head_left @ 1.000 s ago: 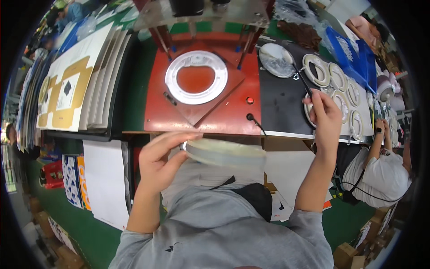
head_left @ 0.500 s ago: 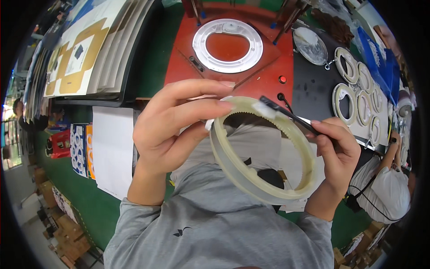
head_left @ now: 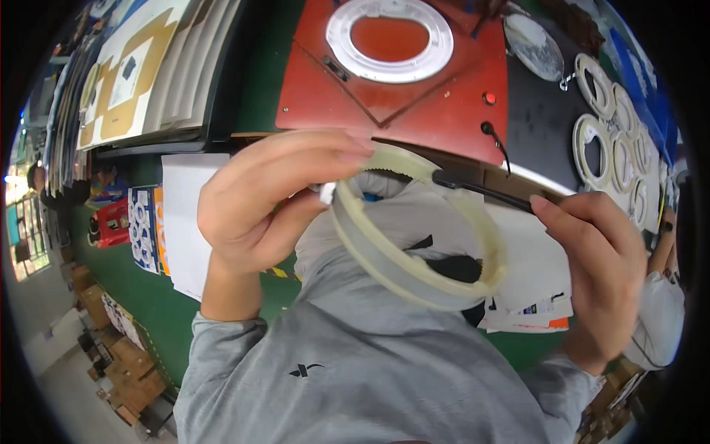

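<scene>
A pale yellowish, translucent plastic ring with fine teeth along its inner edge hangs tilted in front of my grey shirt. My left hand grips its upper left rim between fingers and thumb, by a small white piece on its outer side. In my right hand, a slim black stick-like tool is pinched between thumb and fingers. Its thicker dark end lies at the ring's upper rim; whether it touches cannot be made out. Part of the rim is hidden behind my left fingers.
Ahead, a white ring lies on a red board with a red button. More pale rings and a clear bag lie on the black table to the right. Cardboard sheets stand at left.
My right hand has moved right, away from the ring, and the black tool now lies flatter across the upper rim. The ring has shifted slightly left and up. The red board sits higher in view.
</scene>
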Demonstrator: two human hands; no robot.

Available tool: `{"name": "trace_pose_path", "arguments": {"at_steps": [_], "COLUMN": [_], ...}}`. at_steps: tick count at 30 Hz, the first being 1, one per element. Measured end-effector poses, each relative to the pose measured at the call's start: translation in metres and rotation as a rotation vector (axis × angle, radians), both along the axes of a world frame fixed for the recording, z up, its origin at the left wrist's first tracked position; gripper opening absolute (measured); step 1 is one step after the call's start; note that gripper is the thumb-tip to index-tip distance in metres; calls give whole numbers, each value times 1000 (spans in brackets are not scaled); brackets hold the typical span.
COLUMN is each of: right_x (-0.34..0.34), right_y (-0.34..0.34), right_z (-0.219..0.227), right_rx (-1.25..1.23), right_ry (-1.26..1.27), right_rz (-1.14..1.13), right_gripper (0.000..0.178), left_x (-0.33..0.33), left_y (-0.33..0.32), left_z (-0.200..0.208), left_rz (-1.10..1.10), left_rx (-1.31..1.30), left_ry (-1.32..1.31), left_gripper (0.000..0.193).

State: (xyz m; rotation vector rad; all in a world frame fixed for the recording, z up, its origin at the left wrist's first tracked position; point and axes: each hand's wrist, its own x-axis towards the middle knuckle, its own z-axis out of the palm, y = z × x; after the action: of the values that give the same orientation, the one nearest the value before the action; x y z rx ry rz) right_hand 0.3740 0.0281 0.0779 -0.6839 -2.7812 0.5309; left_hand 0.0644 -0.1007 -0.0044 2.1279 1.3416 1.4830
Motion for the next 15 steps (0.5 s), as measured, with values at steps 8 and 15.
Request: {"name": "trace_pose_path", "arguments": {"at_steps": [8,15], "right_x": [15,26], "right_y": [13,58], "right_z": [28,-16], "right_rx": [-248,-798], "right_ry": [-305,42], "right_rz": [116,142], "right_gripper": [22,17], "left_x": [29,26], "left_y": [23,10], "left_z": [22,34], "left_rz": [-316,-264], "left_rx": [99,125], "left_ry": [426,557], "left_gripper": [32,30]}}
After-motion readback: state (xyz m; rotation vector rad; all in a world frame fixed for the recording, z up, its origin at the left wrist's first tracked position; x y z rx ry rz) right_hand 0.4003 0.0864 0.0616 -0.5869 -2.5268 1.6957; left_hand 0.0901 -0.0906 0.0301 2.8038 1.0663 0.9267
